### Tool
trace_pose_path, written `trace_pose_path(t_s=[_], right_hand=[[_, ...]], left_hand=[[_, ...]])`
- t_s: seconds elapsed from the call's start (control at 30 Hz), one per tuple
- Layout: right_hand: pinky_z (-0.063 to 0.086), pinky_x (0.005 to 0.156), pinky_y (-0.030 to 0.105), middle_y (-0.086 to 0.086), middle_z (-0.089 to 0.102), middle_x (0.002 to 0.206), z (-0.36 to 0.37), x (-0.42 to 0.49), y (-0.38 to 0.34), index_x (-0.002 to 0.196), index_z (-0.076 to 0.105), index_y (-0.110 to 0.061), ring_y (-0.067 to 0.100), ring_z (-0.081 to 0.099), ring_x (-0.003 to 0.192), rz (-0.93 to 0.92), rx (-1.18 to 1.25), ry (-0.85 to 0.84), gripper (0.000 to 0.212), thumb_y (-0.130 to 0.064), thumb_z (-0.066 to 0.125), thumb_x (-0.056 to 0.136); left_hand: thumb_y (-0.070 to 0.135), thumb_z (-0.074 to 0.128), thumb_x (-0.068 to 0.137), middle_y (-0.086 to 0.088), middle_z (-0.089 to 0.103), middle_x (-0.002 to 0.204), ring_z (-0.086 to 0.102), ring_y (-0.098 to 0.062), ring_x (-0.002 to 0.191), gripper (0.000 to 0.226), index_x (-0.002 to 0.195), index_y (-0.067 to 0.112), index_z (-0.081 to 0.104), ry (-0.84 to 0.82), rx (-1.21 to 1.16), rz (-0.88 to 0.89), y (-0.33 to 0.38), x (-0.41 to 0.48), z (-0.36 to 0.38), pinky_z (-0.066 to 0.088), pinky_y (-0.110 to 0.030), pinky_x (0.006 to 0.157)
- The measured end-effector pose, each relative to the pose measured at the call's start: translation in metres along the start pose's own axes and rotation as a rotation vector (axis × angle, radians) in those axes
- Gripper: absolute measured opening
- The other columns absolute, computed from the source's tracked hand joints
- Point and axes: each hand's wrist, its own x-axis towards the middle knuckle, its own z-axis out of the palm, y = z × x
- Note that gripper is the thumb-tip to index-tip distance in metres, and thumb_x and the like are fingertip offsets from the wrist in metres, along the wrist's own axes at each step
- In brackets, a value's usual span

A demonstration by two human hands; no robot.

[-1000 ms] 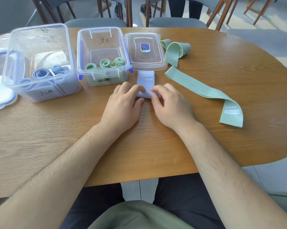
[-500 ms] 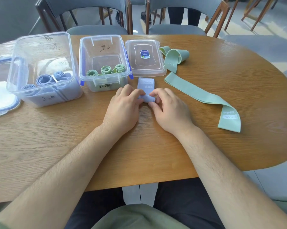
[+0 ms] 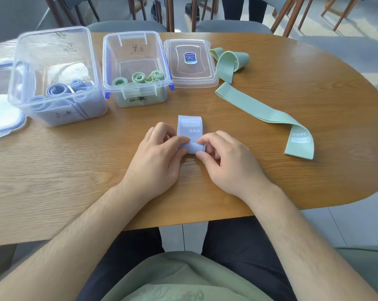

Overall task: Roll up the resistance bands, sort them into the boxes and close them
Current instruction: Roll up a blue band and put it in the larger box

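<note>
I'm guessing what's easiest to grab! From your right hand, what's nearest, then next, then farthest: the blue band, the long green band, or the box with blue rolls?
1. Blue band: pinched by the right hand, just in front.
2. Long green band: lying flat, off to the right.
3. Box with blue rolls: far left, beyond the left hand.

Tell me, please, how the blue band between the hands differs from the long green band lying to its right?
The blue band is mostly rolled, with only a short tail lying flat; the green band lies unrolled at full length. The left hand and right hand pinch the blue band's roll at its ends; nothing touches the green band. Both rest on the table.
</note>
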Motion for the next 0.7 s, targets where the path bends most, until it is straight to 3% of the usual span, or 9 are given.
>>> trace_pose_path(t_s=[0.13, 0.23, 0.37, 0.57, 0.7], right_hand=[[0.043, 0.074, 0.027, -0.013, 0.054, 0.092, -0.005, 0.011, 0.002, 0.115, 0.066, -0.025, 0.004, 0.044, 0.079, 0.019, 0.002, -0.056, 0.019, -0.032, 0.061, 0.098], [0.045, 0.078, 0.030, -0.009, 0.057, 0.099, -0.005, 0.016, 0.003, 0.118, 0.068, -0.024, 0.007, 0.048, 0.084, 0.028, 0.010, -0.078, 0.023, -0.035, 0.057, 0.101], [0.050, 0.079, 0.030, -0.008, 0.058, 0.097, -0.001, 0.014, 0.003, 0.122, 0.066, -0.021, 0.009, 0.054, 0.083, 0.039, 0.064, -0.001, 0.025, -0.031, 0.059, 0.100], [0.051, 0.075, 0.024, -0.007, 0.062, 0.093, 0.004, 0.006, 0.001, 0.110, 0.069, -0.015, 0.008, 0.059, 0.079, 0.036, 0.121, 0.122, 0.018, -0.024, 0.068, 0.095], [0.053, 0.074, 0.025, -0.005, 0.064, 0.093, 0.006, 0.006, -0.001, 0.108, 0.071, -0.013, 0.008, 0.060, 0.079, 0.009, 0.131, 0.155, 0.017, -0.021, 0.069, 0.094]], left_hand=[[0.017, 0.056, 0.099, -0.007, 0.056, 0.097, 0.055, -0.030, 0.086, 0.023, 0.118, 0.010, 0.068, -0.010, 0.017, -0.013, 0.003, 0.003, 0.002, 0.049, -0.045, 0.081], [0.022, 0.064, 0.094, -0.004, 0.054, 0.098, 0.055, -0.027, 0.088, 0.022, 0.114, 0.014, 0.067, -0.013, 0.012, -0.037, 0.003, 0.001, 0.002, 0.049, -0.041, 0.085], [0.021, 0.074, 0.089, -0.003, 0.056, 0.101, 0.056, -0.025, 0.091, 0.025, 0.112, 0.016, 0.069, 0.007, -0.021, -0.114, 0.002, 0.000, 0.005, 0.048, -0.035, 0.089], [0.011, 0.074, 0.089, -0.001, 0.066, 0.107, 0.064, -0.018, 0.089, 0.020, 0.109, 0.012, 0.074, 0.035, -0.163, -0.132, 0.004, -0.003, 0.003, 0.056, -0.037, 0.082], [0.009, 0.077, 0.088, 0.001, 0.065, 0.104, 0.066, -0.014, 0.086, 0.018, 0.105, 0.013, 0.076, 0.026, -0.258, -0.197, 0.004, 0.001, -0.004, 0.056, -0.027, 0.082]])
